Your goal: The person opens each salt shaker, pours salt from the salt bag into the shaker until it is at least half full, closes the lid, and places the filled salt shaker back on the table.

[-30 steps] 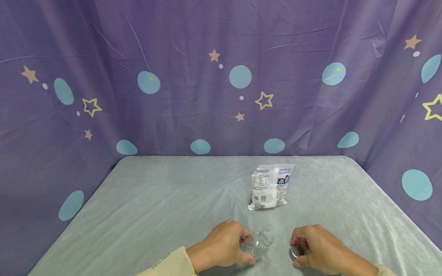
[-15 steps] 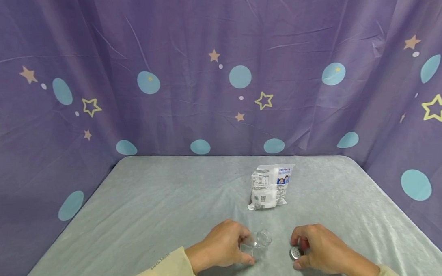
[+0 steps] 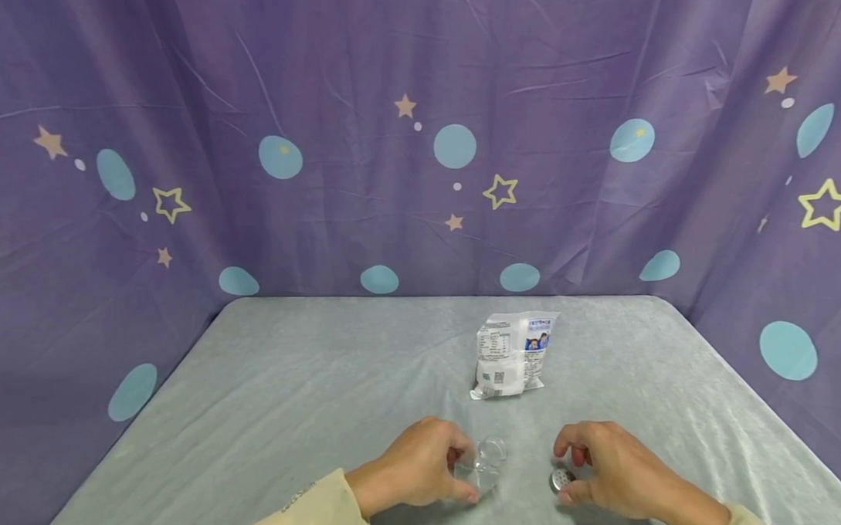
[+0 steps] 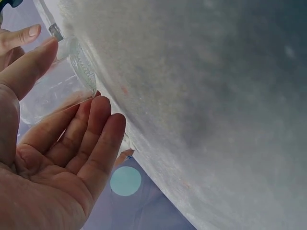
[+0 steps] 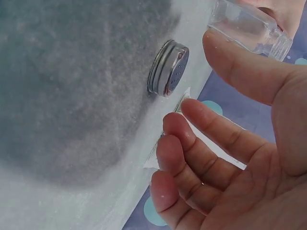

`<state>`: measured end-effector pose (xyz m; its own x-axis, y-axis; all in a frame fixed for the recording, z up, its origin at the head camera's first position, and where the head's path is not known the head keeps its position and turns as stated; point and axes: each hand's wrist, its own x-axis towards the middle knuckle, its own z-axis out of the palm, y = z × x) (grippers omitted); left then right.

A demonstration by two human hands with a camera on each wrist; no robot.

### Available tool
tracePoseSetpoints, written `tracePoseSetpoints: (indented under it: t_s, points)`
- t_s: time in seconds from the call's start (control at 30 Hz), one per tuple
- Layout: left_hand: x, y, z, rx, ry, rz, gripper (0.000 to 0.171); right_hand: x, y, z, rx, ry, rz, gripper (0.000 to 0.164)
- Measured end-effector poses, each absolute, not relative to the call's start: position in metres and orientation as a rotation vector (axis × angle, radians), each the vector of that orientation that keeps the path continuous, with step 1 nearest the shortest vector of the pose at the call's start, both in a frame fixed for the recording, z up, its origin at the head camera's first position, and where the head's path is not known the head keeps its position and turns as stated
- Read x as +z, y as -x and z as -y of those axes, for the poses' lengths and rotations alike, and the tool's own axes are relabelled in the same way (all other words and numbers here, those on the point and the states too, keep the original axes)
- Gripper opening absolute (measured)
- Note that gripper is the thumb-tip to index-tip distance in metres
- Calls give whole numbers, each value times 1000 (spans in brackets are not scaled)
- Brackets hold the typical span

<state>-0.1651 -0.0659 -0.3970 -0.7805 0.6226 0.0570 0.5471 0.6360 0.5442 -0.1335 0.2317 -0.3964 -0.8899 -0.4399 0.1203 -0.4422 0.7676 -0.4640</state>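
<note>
In the head view my left hand [image 3: 427, 463] holds a small clear jar [image 3: 485, 469] between thumb and fingers, its mouth upward. The left wrist view shows the jar [image 4: 57, 91] between the thumb and the curved fingers, its base by the cloth. A round silver shaker lid [image 3: 562, 480], pierced with holes, lies on the table, holes facing up. Around it, apart from the lid, are the loosely bent fingers of my right hand [image 3: 612, 472]. In the right wrist view a gap separates the lid [image 5: 168, 69] from the fingertips [image 5: 178, 127].
A white printed packet [image 3: 510, 356] stands behind the hands on the table, which has a pale grey cloth [image 3: 313, 374]. Purple curtains [image 3: 361, 141] with stars and dots enclose the back and sides.
The jar has gone from tilted rightward to more upright in my left hand. My right fingers have spread away from the lid, which has turned from edge-on to lying flat.
</note>
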Motion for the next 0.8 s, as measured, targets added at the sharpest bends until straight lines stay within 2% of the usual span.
tracePoseSetpoints:
  t_s: [0.53, 0.8]
  points:
    - [-398, 170, 74, 814, -990, -2713, 28, -395, 134, -230, 828, -743, 2958, 41]
    - [-400, 168, 77, 849, -978, -2741, 32, -395, 133, -228, 867, -757, 2953, 41]
